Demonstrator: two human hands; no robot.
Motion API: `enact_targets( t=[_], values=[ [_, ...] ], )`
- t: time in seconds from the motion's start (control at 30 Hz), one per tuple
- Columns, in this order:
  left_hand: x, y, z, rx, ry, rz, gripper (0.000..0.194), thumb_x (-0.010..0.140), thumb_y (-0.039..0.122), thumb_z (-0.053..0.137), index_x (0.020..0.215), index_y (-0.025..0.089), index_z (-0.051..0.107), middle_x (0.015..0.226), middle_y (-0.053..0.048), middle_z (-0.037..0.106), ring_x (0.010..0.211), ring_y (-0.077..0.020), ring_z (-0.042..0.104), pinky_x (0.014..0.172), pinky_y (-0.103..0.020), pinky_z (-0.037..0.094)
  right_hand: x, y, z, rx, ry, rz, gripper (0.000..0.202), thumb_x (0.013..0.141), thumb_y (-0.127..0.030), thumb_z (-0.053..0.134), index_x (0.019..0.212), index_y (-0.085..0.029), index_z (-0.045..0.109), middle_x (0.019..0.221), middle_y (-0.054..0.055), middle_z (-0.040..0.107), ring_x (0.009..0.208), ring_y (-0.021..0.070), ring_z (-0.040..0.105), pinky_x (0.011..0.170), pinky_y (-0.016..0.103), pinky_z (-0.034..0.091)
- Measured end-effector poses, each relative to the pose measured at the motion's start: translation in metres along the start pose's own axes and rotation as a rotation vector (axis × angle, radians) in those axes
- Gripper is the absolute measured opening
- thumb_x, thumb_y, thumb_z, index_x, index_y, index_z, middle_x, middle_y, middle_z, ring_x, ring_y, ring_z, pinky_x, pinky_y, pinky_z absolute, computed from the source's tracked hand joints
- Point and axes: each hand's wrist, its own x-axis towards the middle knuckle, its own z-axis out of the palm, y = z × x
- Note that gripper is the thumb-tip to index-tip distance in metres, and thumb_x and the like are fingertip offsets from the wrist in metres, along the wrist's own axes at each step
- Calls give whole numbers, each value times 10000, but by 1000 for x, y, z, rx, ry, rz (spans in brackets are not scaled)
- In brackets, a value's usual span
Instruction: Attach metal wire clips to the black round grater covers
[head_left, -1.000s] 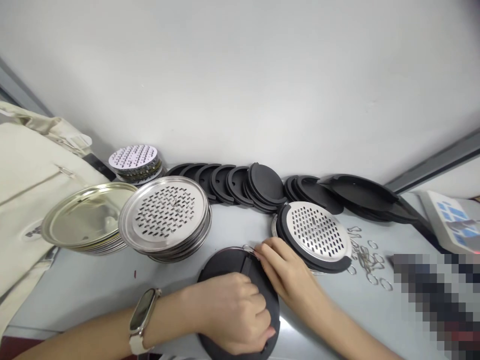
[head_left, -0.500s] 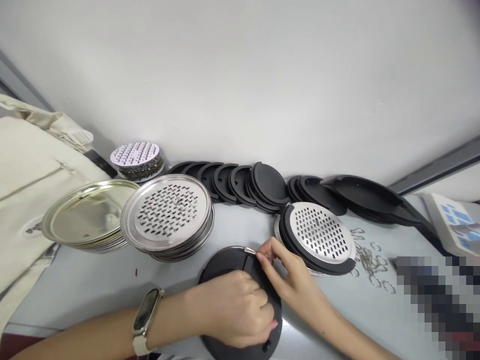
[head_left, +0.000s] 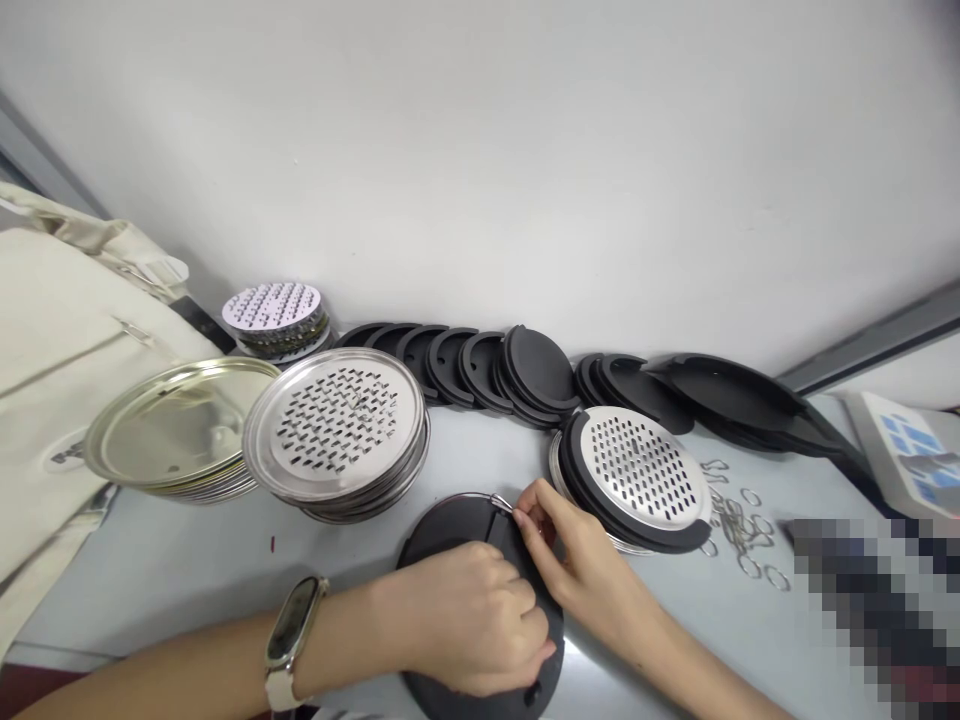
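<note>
A black round plastic base (head_left: 442,525) lies on the table in front of me, a thin metal rim showing along its far edge. My left hand (head_left: 476,620), a watch on its wrist, presses closed on this base; its fingertips are curled out of sight. At the base's far right edge, my right hand (head_left: 544,525) pinches a thin bent wire clip (head_left: 501,502) between thumb and fingertips. Just right of that hand stands a stack topped by a round metal grater plate (head_left: 641,465) in a black base. Loose wire clips (head_left: 739,525) with rings lie farther right.
Stacked round grater plates (head_left: 337,425) and gold-toned metal discs (head_left: 180,425) stand to the left. Behind them is a smaller grater stack (head_left: 271,308). Black bases (head_left: 540,365) line the wall (head_left: 480,170). A cream bag (head_left: 67,350) occupies the left edge, a box (head_left: 911,450) the right.
The wire clip's end at the base's edge looks slightly more raised, and my right fingers have shifted a little. My left hand stays in place.
</note>
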Motion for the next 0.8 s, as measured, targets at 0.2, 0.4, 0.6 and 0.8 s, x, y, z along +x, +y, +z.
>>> enact_targets(
  t=[0.2,0.4,0.6,0.8],
  values=[
    [0,0,1,-5,-6,1,257,875,286,567,649,166,585,594,-22,614,528,-167,566,478,-340,363,-1,-2,-1,-93,-4,-57,151,972,-157,395,836,-217,421,768,-9,522,666,141,523,606,267,412],
    [0,0,-1,12,3,2,258,873,291,570,647,167,585,601,-17,611,526,-163,553,471,-341,337,1,-3,-2,-174,-39,-122,193,977,-121,349,815,-218,390,781,4,497,713,157,515,645,279,412],
    [0,0,0,-4,6,-15,261,865,295,572,637,169,586,596,-10,603,526,-169,544,470,-348,340,3,1,-1,-209,-74,-115,194,984,-121,339,823,-220,377,774,0,480,709,161,491,647,282,385],
    [-1,0,2,-2,23,-13,260,853,290,578,621,173,572,584,-3,589,516,-164,526,468,-346,327,3,5,-1,-233,-90,-123,184,984,-111,322,849,-229,364,785,-1,483,707,167,484,641,282,374]
  ],
)
